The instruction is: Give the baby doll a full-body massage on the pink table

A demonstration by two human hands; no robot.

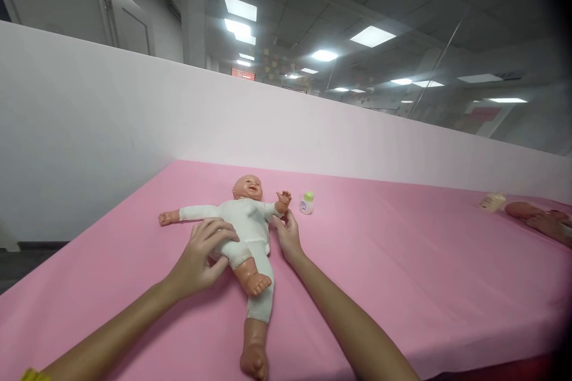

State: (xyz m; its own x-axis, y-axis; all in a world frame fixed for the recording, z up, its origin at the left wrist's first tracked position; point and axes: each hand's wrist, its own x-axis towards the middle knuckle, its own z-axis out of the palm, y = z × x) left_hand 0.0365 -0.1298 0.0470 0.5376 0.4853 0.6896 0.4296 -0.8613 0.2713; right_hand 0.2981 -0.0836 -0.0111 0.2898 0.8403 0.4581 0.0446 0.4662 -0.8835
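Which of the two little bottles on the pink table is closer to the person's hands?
The small bottle with the green cap, standing upright just beyond the right hand beside the doll. The cream-coloured bottle lies far off at the table's right end.

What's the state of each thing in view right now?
baby doll: lying on its back on the pink table cover, arms spread, one leg bent up.
left hand: fingers spread, resting on the doll's hip.
right hand: touching the doll's side below its raised arm.
small bottle: upright, green cap on, apart from the doll.
pink table cover: spread flat.
second doll: lying at the right edge, partly cut off.
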